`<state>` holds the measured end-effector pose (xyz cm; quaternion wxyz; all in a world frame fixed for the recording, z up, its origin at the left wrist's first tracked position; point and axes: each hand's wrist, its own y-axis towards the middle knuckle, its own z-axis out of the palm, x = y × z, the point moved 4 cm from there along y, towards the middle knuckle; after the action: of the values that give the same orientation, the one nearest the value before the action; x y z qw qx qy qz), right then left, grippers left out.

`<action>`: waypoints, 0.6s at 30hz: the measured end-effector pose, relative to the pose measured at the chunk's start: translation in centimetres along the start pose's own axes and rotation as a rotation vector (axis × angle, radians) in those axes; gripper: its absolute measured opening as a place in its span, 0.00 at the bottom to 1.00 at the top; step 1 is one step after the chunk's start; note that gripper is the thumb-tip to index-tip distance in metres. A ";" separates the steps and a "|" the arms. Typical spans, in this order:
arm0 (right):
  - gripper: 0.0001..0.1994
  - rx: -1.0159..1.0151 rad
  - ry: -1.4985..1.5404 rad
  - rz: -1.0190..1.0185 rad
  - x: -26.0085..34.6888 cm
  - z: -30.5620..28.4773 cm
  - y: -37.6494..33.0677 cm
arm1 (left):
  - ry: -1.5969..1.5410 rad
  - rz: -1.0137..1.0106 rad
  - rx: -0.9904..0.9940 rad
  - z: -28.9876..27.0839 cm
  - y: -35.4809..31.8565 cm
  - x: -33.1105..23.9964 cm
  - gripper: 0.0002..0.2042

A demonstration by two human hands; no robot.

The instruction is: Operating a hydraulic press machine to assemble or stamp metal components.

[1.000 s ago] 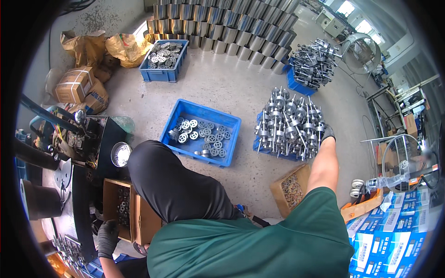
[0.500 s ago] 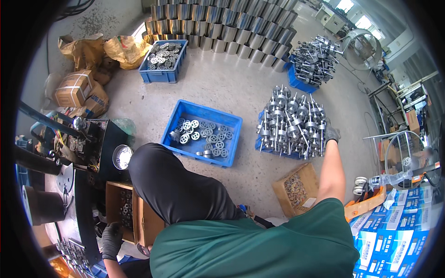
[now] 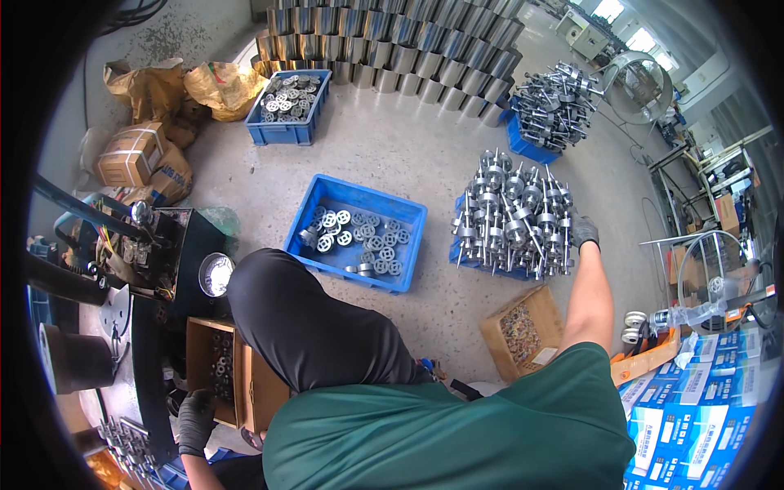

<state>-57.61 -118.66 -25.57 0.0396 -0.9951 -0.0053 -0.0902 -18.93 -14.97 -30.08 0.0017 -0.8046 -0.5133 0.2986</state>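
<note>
My right hand (image 3: pixel 585 232), in a dark grey glove, reaches to the right side of a tall heap of metal shafts with round rotor-like bodies (image 3: pixel 516 219). It touches the outermost shafts there; its fingertips are partly hidden, so its grip cannot be made out. The heap rises from a blue crate (image 3: pixel 455 255). Down at the lower left, my left hand (image 3: pixel 196 420), also gloved, has its fingers curled in. It is beside a cardboard box of small dark metal parts (image 3: pixel 220 367), close to the machine (image 3: pixel 143 359). Whatever those fingers may hold is hidden.
A blue crate (image 3: pixel 412 260) with slotted metal discs stands ahead of my knee. An open carton (image 3: pixel 494 331) lies below the heap. Farther off are another disc crate (image 3: pixel 282 135), a second shaft heap (image 3: pixel 555 106) and stacked metal cylinders (image 3: pixel 392 49). Blue-white cartons (image 3: pixel 694 408) stand at right.
My right hand has shifted very slightly at the heap's right side, and the forearm has swung a little to the right. The left hand stays by the box.
</note>
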 end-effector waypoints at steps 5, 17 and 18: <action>0.45 0.112 0.135 -0.019 -1.1 -0.1 0.6 | 0.084 0.057 0.053 0.0 0.1 -0.4 0.09; 0.24 0.310 0.568 -0.073 -5.9 0.9 0.2 | -0.056 -0.024 0.000 0.4 0.3 1.6 0.10; 0.26 0.223 0.517 -0.189 -6.5 1.2 -0.1 | -0.024 -0.046 0.002 0.5 0.3 1.7 0.10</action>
<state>-63.79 -118.48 -27.89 0.1402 -0.9238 -0.0977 -0.3427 -18.40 -13.82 -31.36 0.0030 -0.7889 -0.5314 0.3087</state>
